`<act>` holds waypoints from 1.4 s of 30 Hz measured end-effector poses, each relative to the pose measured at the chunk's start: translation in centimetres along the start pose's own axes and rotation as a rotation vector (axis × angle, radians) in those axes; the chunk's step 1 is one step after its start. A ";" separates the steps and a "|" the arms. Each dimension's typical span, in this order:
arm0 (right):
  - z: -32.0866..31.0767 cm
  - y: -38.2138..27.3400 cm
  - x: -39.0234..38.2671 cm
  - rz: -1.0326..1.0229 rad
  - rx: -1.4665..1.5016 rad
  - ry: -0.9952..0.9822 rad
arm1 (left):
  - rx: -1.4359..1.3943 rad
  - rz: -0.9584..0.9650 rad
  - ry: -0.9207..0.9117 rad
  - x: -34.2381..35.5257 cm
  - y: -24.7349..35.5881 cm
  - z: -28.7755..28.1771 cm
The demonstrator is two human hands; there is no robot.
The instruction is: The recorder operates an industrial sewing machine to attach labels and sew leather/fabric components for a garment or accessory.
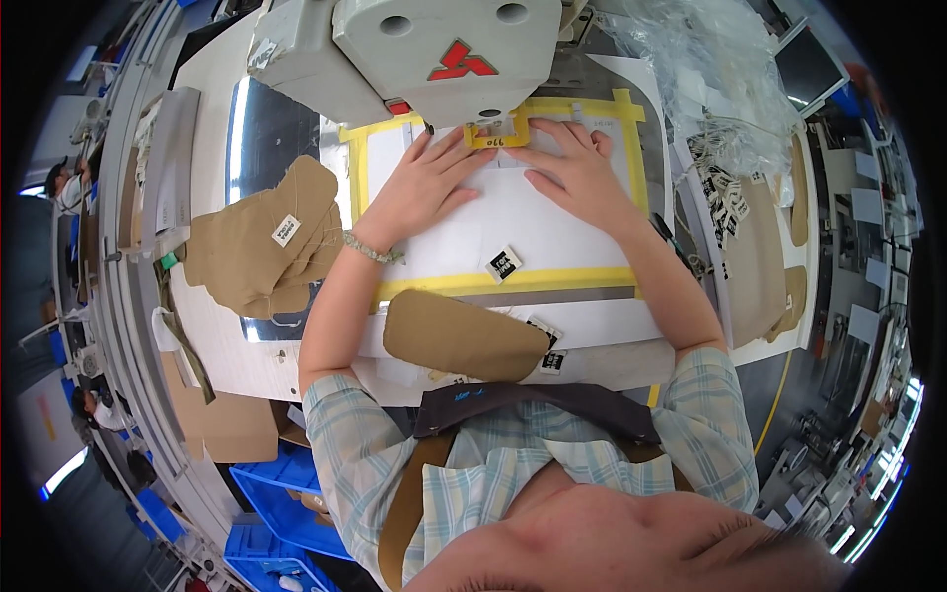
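Note:
My left hand (422, 189) lies flat on a white sheet (464, 242) edged with yellow tape, its fingers stretched toward a small yellow frame (481, 141). On the other side of that frame, my right hand (577, 176) rests with fingers spread, palm down. Both hands' fingertips are close to the frame, beneath the white head of a sewing machine (449, 64). Nothing shows gripped in either hand. A small black-and-white label (503, 263) lies on the sheet between my forearms. Nearer to me is a tan fabric piece (464, 335), with a few more labels (552, 362) by its right end.
A stack of tan fabric pieces (266, 242) with a label on top lies at the left. To the right are a pile of labels (725, 202), more tan pieces (755, 281) and clear plastic wrapping (691, 69). Blue bins (286, 498) stand at lower left.

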State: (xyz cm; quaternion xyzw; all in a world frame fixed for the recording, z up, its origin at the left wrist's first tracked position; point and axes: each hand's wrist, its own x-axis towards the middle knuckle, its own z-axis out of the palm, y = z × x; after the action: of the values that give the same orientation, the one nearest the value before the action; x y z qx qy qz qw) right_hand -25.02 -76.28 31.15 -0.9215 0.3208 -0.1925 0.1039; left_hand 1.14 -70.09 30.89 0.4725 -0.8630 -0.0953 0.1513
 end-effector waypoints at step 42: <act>-0.7 -0.4 -2.1 0.051 -0.020 0.096 | -0.198 -0.112 0.042 -4.1 -0.8 -3.3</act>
State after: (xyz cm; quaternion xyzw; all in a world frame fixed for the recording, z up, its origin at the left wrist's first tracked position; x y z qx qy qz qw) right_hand -26.62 -74.66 31.33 -0.9038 0.3506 -0.2307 0.0841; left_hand 5.02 -67.17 32.97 0.5047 -0.8182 -0.1783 0.2099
